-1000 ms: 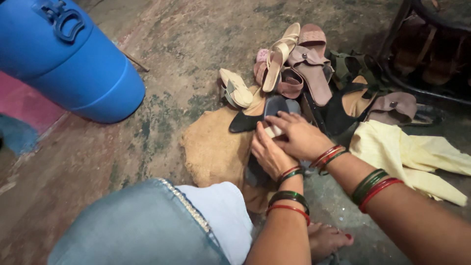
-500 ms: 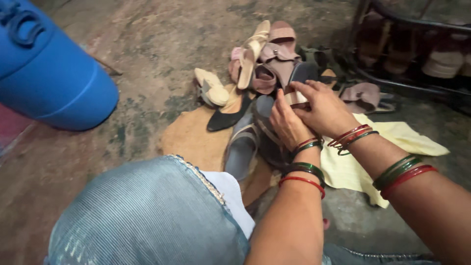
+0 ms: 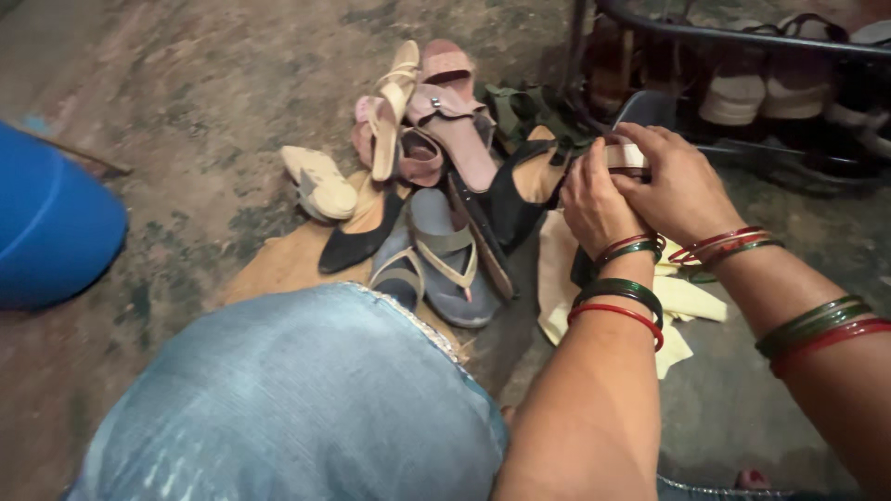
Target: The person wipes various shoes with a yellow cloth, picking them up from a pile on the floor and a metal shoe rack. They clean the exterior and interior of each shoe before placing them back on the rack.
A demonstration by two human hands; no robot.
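Note:
My left hand (image 3: 597,199) and my right hand (image 3: 676,184) are pressed together, both gripping a dark sandal (image 3: 642,108) by its beige strap (image 3: 625,156). The sandal is held up just in front of a black metal shoe rack (image 3: 742,37). Both wrists wear red and green bangles. To the left of my hands lies a pile of footwear on the floor: pink sandals (image 3: 452,125), a cream shoe (image 3: 320,182), a black flat (image 3: 357,237) and grey flip-flops (image 3: 444,262).
A yellow cloth (image 3: 689,302) lies under my forearms. A brown sack (image 3: 278,267) sits beneath the pile. A blue barrel (image 3: 51,232) lies at the left edge. My knee in light blue fabric (image 3: 297,399) fills the foreground. Several shoes (image 3: 738,93) stand in the rack.
Both hands have risen from the pile and moved right toward the rack, carrying the dark sandal. The view has shifted right, so the barrel now sits at the left edge.

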